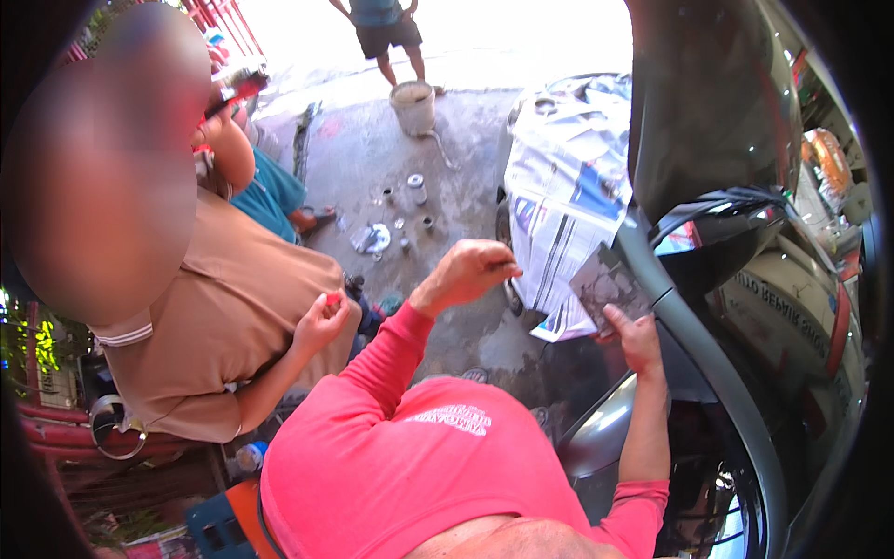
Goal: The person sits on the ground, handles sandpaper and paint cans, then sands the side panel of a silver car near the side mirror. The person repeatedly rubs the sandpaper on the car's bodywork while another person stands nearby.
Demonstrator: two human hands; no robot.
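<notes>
My right hand (636,340) grips the near edge of a flat grey board (610,285) smeared with dull patches, its thumb on top. The board lies in front of the newspaper sheets (568,219) that cover part of a dark car. My left hand (470,270) is raised to the left of the paper, fingers curled and pinched together. Whatever may be between those fingertips is too small to make out. Both hands are apart from each other.
The car's dark grey door frame (722,382) curves along my right. Several small cans, including a pale can (416,189), stand on the concrete floor beyond my left hand, near a large bucket (413,107). A person in brown (251,298) is close on my left; another stands behind the bucket.
</notes>
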